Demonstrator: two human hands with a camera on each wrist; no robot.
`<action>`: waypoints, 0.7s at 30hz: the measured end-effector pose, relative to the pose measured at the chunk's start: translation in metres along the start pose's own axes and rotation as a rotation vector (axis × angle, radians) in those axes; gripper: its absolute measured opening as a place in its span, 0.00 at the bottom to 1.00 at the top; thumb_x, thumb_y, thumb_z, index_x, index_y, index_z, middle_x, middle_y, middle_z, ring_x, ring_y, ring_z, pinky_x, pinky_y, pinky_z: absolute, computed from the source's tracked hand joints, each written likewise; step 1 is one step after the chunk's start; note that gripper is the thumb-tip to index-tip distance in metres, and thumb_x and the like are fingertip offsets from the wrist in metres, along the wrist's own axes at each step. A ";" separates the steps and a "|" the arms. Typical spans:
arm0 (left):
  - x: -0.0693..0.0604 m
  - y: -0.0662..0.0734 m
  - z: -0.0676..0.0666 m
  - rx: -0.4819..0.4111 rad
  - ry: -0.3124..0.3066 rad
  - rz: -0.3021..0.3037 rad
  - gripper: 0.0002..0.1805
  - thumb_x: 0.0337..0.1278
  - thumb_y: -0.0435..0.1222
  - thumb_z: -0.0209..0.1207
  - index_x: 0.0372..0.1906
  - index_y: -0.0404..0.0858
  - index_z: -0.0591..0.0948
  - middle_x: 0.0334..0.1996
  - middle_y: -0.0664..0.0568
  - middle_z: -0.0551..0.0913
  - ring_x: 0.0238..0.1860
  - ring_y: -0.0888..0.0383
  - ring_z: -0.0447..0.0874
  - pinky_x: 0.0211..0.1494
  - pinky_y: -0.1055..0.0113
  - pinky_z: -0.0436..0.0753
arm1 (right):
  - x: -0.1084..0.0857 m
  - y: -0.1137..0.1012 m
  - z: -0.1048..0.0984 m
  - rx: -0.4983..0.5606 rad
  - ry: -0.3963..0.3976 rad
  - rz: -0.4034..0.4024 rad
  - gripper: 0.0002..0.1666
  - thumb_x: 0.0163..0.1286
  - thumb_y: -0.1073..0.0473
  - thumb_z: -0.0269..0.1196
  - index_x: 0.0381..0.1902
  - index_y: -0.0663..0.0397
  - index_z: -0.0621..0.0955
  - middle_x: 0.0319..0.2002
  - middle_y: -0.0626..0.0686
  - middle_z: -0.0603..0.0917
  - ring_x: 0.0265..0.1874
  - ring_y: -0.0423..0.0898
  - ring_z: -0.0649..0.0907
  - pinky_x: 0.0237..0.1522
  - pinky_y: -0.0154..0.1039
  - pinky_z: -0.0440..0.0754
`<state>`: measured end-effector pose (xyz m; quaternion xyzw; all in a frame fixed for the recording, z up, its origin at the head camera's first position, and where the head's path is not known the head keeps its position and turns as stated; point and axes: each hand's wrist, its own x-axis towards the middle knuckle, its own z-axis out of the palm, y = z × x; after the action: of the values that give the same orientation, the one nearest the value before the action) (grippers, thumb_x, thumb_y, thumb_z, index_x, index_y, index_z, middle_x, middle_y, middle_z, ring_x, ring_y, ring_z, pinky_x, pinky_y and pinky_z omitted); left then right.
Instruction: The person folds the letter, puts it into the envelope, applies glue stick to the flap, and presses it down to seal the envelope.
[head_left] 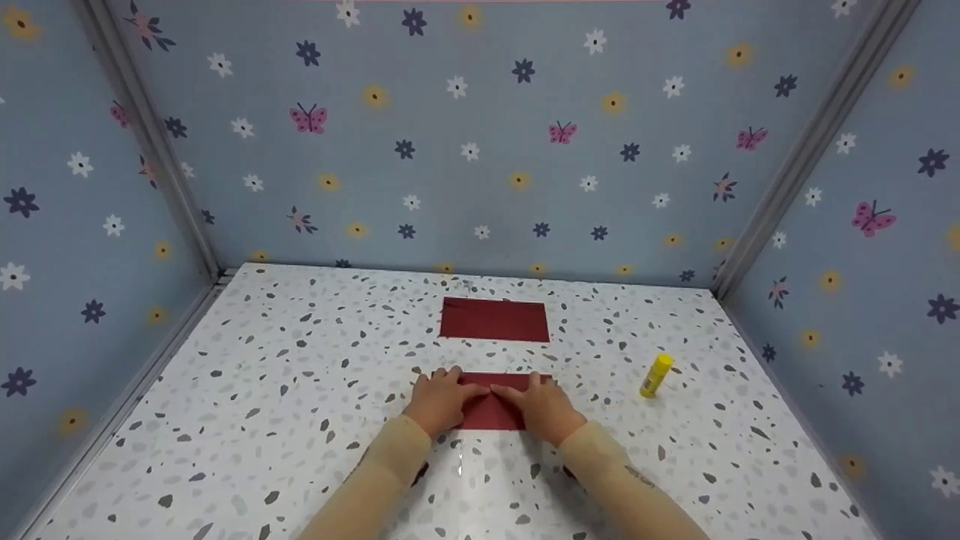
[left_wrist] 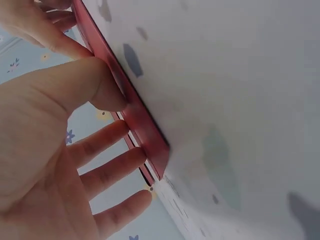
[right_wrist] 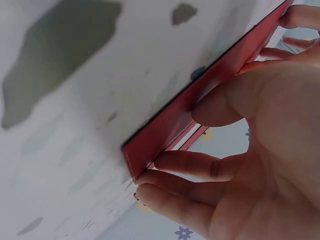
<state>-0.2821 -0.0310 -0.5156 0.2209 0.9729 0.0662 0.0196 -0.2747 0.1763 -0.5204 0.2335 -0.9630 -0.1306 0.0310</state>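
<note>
A red rectangle of paper (head_left: 493, 415) lies on the speckled tabletop in front of me, in the middle of the head view. My left hand (head_left: 437, 401) rests on its left part and my right hand (head_left: 550, 409) on its right part. The thumbs point toward each other and press the sheet near its middle. In the left wrist view, the left hand (left_wrist: 55, 145) has its thumb on the red paper (left_wrist: 145, 130), with its other fingers spread at the far edge. The right hand (right_wrist: 250, 145) lies similarly on the paper (right_wrist: 160, 135), fingertips near its corner.
A second red paper rectangle (head_left: 494, 320) lies flat farther back. To the right stands or lies a yellow glue stick (head_left: 656, 376); which, I cannot tell. Flower-patterned panels (head_left: 480, 135) enclose the speckled table (head_left: 285, 420) at the back and both sides.
</note>
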 end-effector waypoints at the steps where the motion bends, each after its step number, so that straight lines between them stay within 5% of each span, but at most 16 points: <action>1: 0.000 0.000 0.000 -0.005 -0.001 -0.003 0.28 0.65 0.35 0.62 0.65 0.65 0.78 0.60 0.42 0.76 0.58 0.43 0.74 0.58 0.40 0.74 | 0.000 -0.001 0.000 -0.004 -0.010 0.007 0.42 0.69 0.67 0.63 0.73 0.21 0.68 0.47 0.69 0.77 0.26 0.55 0.80 0.31 0.44 0.86; 14: 0.001 0.006 0.001 0.006 -0.015 -0.002 0.28 0.68 0.34 0.59 0.67 0.65 0.76 0.60 0.42 0.76 0.57 0.41 0.75 0.57 0.41 0.75 | 0.001 0.004 0.001 0.138 -0.118 0.071 0.39 0.73 0.63 0.60 0.73 0.19 0.67 0.57 0.69 0.74 0.44 0.63 0.82 0.45 0.55 0.85; 21: -0.002 0.004 -0.002 0.053 -0.062 0.060 0.32 0.68 0.32 0.60 0.69 0.69 0.74 0.62 0.38 0.75 0.58 0.39 0.76 0.61 0.43 0.74 | -0.002 0.008 0.002 0.210 -0.102 0.033 0.40 0.73 0.66 0.59 0.73 0.19 0.68 0.58 0.72 0.72 0.37 0.64 0.84 0.42 0.55 0.86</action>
<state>-0.2783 -0.0284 -0.5132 0.2522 0.9662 0.0342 0.0420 -0.2763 0.1848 -0.5201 0.2125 -0.9755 -0.0399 -0.0405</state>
